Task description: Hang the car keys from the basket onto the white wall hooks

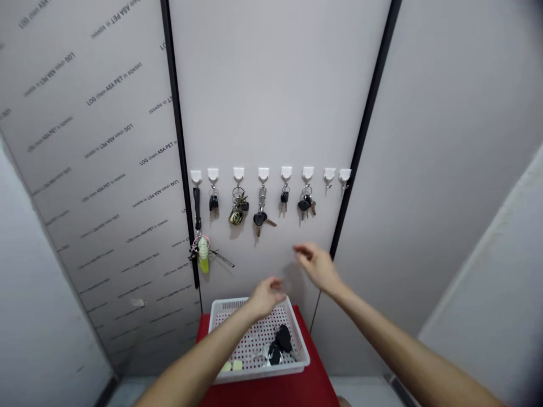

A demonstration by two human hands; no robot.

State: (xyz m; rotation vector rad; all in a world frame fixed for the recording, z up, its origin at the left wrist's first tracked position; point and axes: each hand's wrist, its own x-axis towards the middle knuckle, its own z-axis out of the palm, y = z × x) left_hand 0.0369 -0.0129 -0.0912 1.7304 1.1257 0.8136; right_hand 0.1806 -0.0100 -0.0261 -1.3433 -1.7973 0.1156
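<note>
My left hand [265, 298] is over the white perforated basket [218, 310], thumb and fingers parted, with nothing seen in it. To the right and higher, my right hand [316, 265] is in front of the wall panel, fingers loosely bent and apart, slightly blurred; it appears to hold nothing. Inside the basket lie black key fobs [283, 338] with keys, partly in shiny clear wrapping, and pale yellow square pieces [237, 365]. Above my hands, bunches of keys hang from white hooks; the nearest to my right hand is a black-headed bunch [304, 203].
Several white hooks [263, 174] form a row; the two rightmost, including this hook [330, 175], carry nothing. A black strap [197, 208] with a green-yellow charm [204, 257] hangs at far left. The basket stands on a red surface [311, 390]. Black strips [369, 113] edge the panel.
</note>
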